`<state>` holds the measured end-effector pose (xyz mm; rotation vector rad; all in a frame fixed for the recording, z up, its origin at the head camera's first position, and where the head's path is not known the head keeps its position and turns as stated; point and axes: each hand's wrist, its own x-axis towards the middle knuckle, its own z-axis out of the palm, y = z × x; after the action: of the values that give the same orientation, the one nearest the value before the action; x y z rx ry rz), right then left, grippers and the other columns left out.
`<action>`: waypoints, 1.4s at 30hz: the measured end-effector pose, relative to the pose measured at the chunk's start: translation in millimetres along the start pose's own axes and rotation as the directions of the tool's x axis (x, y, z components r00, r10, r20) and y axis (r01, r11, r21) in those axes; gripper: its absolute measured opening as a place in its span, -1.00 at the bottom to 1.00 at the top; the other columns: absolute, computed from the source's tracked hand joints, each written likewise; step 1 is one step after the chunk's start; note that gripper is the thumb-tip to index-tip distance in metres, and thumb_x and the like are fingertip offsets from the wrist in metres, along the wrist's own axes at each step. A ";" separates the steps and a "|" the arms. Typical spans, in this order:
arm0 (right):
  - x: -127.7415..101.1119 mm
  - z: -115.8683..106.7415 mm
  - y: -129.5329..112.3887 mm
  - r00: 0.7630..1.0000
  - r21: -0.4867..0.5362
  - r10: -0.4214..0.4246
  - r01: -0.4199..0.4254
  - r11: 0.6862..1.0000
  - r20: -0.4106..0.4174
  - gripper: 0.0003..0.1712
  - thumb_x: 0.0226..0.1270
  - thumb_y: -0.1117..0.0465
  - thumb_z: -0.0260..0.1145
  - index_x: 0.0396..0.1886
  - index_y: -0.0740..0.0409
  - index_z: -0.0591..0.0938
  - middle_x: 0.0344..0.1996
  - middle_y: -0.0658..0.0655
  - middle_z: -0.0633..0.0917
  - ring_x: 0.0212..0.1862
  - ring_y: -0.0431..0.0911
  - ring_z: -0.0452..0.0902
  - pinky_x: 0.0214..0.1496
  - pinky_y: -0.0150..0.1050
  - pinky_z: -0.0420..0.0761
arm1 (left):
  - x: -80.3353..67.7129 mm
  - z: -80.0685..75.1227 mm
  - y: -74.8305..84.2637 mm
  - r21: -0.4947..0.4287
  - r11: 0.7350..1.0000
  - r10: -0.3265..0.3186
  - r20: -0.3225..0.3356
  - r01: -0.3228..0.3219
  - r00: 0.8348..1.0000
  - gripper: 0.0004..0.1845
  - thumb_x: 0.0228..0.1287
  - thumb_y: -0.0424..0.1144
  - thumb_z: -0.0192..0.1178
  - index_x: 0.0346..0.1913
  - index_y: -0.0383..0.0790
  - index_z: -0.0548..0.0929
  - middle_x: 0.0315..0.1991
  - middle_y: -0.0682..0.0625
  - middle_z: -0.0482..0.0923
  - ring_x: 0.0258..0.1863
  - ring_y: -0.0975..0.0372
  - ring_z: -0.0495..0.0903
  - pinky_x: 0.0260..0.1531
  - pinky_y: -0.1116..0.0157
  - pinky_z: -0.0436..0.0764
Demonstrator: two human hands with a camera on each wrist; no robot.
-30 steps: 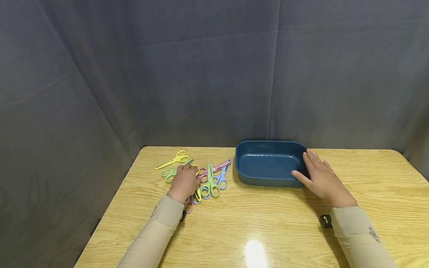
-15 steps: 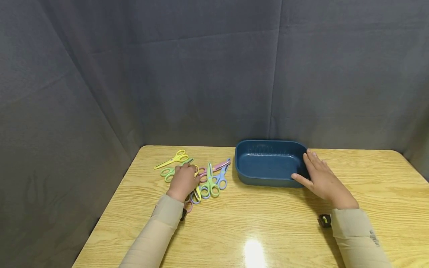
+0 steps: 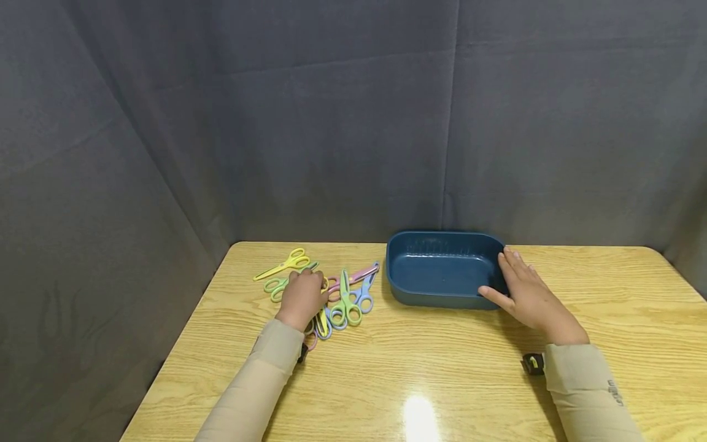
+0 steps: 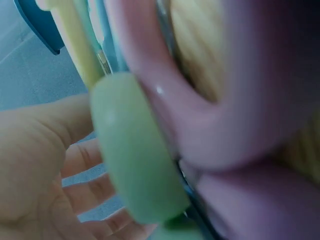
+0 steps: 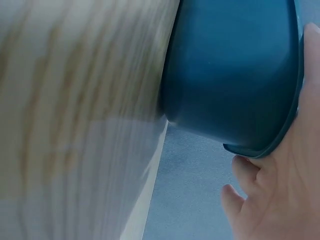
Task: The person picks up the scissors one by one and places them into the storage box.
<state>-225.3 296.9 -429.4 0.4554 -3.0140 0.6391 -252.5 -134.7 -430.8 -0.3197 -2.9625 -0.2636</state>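
Note:
Several pastel scissors [image 3: 345, 301] lie heaped on the left of the wooden table [image 3: 442, 380], with a yellow pair [image 3: 287, 263] apart at the back. My left hand [image 3: 302, 298] rests on the heap, fingers bent down onto it. In the left wrist view a green handle ring [image 4: 135, 150] and a pink one [image 4: 200, 100] lie blurred before my loosely spread left fingers [image 4: 75, 190]. A dark blue tub [image 3: 431, 298] stands empty at the middle back. My right hand [image 3: 525, 294] lies flat against its right end, thumb on the front wall. The right wrist view shows the tub's wall [image 5: 230, 70] beside my palm [image 5: 295, 190].
Grey curtains close in the back and both sides. The table's left edge runs close to the scissors. A small black wrist device [image 3: 533, 363] sits by my right cuff. A lamp glare [image 3: 420, 417] marks the near middle of the table.
Almost nothing: both hands keep their places, the left on the scissors and the right against the tub. Only the view has shifted slightly.

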 end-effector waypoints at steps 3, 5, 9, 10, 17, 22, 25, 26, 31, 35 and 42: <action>0.6 0.0 -0.2 1.000 -0.002 -0.001 0.001 1.000 -0.001 0.12 0.50 -0.29 0.12 0.57 0.50 -0.05 0.57 0.48 -0.13 0.59 0.33 -0.27 0.55 0.26 -0.19 | 0.2 -0.2 0.1 0.002 1.000 0.007 -0.003 -0.007 1.000 -0.83 0.28 -0.23 0.42 -0.23 -0.28 0.73 -0.27 -0.16 0.63 -0.18 -0.09 0.58 -0.13 0.04 0.60; 0.8 0.1 -0.6 1.000 -0.002 -0.002 0.002 1.000 -0.003 0.12 0.50 -0.29 0.12 0.57 0.50 -0.05 0.57 0.49 -0.12 0.59 0.33 -0.26 0.55 0.27 -0.18 | 0.2 -0.1 0.0 -0.004 1.000 0.013 -0.006 -0.013 1.000 -0.85 0.27 -0.24 0.42 -0.27 -0.28 0.73 -0.31 -0.14 0.62 -0.22 -0.05 0.58 -0.11 0.03 0.59; 0.5 -0.1 -1.8 1.000 0.000 0.002 -0.002 1.000 -0.002 0.12 0.51 -0.29 0.12 0.57 0.50 -0.05 0.57 0.50 -0.11 0.59 0.34 -0.27 0.54 0.28 -0.16 | 0.9 0.5 0.1 -0.017 0.999 0.039 -0.013 -0.039 0.999 -0.85 0.29 -0.28 0.40 -0.39 -0.24 0.69 -0.42 -0.07 0.58 -0.34 0.05 0.55 -0.01 0.01 0.50; 0.3 -0.2 -2.1 1.000 0.000 0.003 -0.003 1.000 0.000 0.12 0.51 -0.29 0.11 0.57 0.50 -0.05 0.57 0.50 -0.11 0.59 0.34 -0.27 0.54 0.28 -0.15 | 1.2 0.6 0.2 -0.016 0.999 0.047 -0.014 -0.047 0.999 -0.85 0.30 -0.28 0.39 -0.40 -0.24 0.68 -0.44 -0.06 0.58 -0.36 0.07 0.55 0.01 0.00 0.48; 0.1 -0.5 -2.8 1.000 0.010 -0.001 0.001 1.000 -0.004 0.12 0.51 -0.28 0.12 0.56 0.51 -0.06 0.57 0.49 -0.12 0.59 0.34 -0.27 0.55 0.26 -0.18 | 1.4 -2.3 3.1 -0.002 0.997 0.080 -0.013 -0.080 0.997 -0.88 0.39 -0.28 0.31 -0.25 -0.29 0.75 -0.33 -0.13 0.65 -0.25 0.03 0.62 0.15 -0.06 0.43; 1.2 0.7 -3.5 1.000 0.007 -0.008 0.008 1.000 -0.006 0.11 0.51 -0.28 0.12 0.56 0.51 -0.05 0.57 0.49 -0.11 0.58 0.35 -0.25 0.54 0.28 -0.15 | 2.9 -8.0 7.1 -0.031 0.995 0.089 -0.040 -0.090 0.995 -0.87 0.42 -0.30 0.26 -0.30 -0.26 0.71 -0.32 -0.14 0.63 -0.21 0.00 0.61 0.17 -0.08 0.41; 2.1 1.9 -5.4 1.000 0.004 -0.010 0.010 1.000 -0.009 0.11 0.51 -0.29 0.12 0.56 0.51 -0.05 0.57 0.50 -0.10 0.58 0.35 -0.24 0.53 0.31 -0.11 | 5.2 -12.8 11.0 -0.050 0.994 0.098 -0.062 -0.101 0.993 -0.88 0.43 -0.29 0.25 -0.28 -0.24 0.71 -0.31 -0.13 0.64 -0.18 0.00 0.61 0.19 -0.07 0.40; 2.3 2.4 -6.1 1.000 0.004 -0.012 0.012 1.000 -0.011 0.11 0.51 -0.28 0.12 0.56 0.51 -0.04 0.57 0.50 -0.09 0.58 0.35 -0.24 0.52 0.31 -0.11 | 6.0 -14.8 12.7 -0.061 0.993 0.096 -0.064 -0.100 0.993 -0.88 0.44 -0.28 0.24 -0.25 -0.24 0.72 -0.28 -0.12 0.65 -0.16 0.01 0.60 0.22 -0.06 0.39; 2.0 3.8 -9.9 1.000 0.010 -0.014 0.014 1.000 -0.004 0.11 0.51 -0.29 0.12 0.57 0.50 -0.05 0.57 0.50 -0.10 0.58 0.35 -0.26 0.53 0.31 -0.12 | 11.1 -28.4 23.9 -0.129 0.986 0.095 -0.071 -0.104 0.993 -0.84 0.50 -0.28 0.17 -0.12 -0.26 0.74 -0.15 -0.13 0.67 -0.03 0.01 0.59 0.25 -0.04 0.35; 1.6 3.5 -11.1 1.000 0.010 -0.009 0.009 1.000 0.001 0.12 0.51 -0.29 0.11 0.57 0.50 -0.07 0.57 0.49 -0.11 0.59 0.34 -0.27 0.53 0.29 -0.13 | 18.1 -39.4 36.5 -0.197 0.973 0.100 -0.112 -0.121 0.989 -0.81 0.51 -0.29 0.15 -0.06 -0.28 0.74 -0.09 -0.15 0.68 0.03 0.01 0.57 0.23 -0.02 0.34; 2.6 4.1 -13.9 1.000 0.011 -0.008 0.008 1.000 -0.001 0.12 0.51 -0.30 0.11 0.57 0.50 -0.05 0.57 0.49 -0.10 0.58 0.35 -0.25 0.52 0.32 -0.10 | 30.3 -53.7 64.0 -0.249 0.955 0.113 -0.208 -0.165 0.972 -0.82 0.51 -0.24 0.18 -0.07 -0.27 0.72 -0.05 -0.17 0.65 0.10 0.01 0.56 0.30 0.01 0.27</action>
<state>-223.7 282.5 -427.4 0.4673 -3.0078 0.6552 -260.4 -77.3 -363.3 -0.5029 -2.6991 -0.6369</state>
